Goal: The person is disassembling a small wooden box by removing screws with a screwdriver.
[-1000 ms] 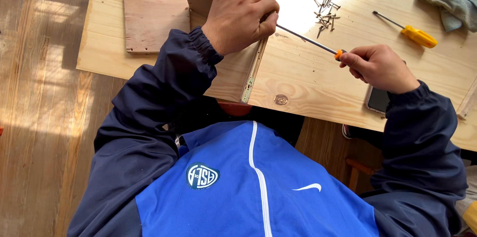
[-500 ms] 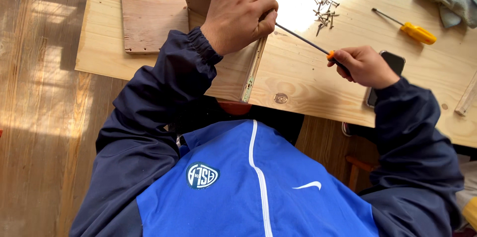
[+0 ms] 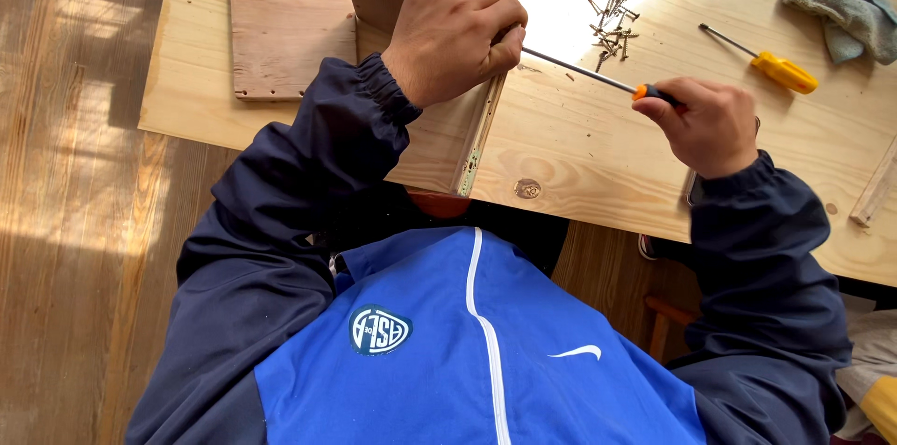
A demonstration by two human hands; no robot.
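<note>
Bracing a wooden panel while a screwdriver worked its edge

Clamping down from above, the left hand (image 3: pixel 455 27) gripped the wooden panel (image 3: pixel 439 132) that stood tilted on its edge at the near side of the table (image 3: pixel 598 151); the fingers (image 3: pixel 486 6) were curled and pressed together over the panel's upper rim, seemingly to keep it from shifting under the tool's push. The right hand (image 3: pixel 703 123) held the orange-handled screwdriver (image 3: pixel 598 78), its fingers wrapped shut around the handle so that only a small orange part showed. The long shaft ran level across the table toward the panel's edge, and its tip was hidden beneath the left hand, so whether it sat in a screw could not be told.

A heap of loose screws (image 3: pixel 612 20) lay just beyond the shaft, within easy reach of either hand. A second screwdriver with a yellow handle (image 3: pixel 768 65) rested farther right, near a crumpled grey-green cloth (image 3: pixel 841 1) at the table's corner. A flat, worn board (image 3: pixel 290 29) lay to the left of the panel, set aside but close
</note>
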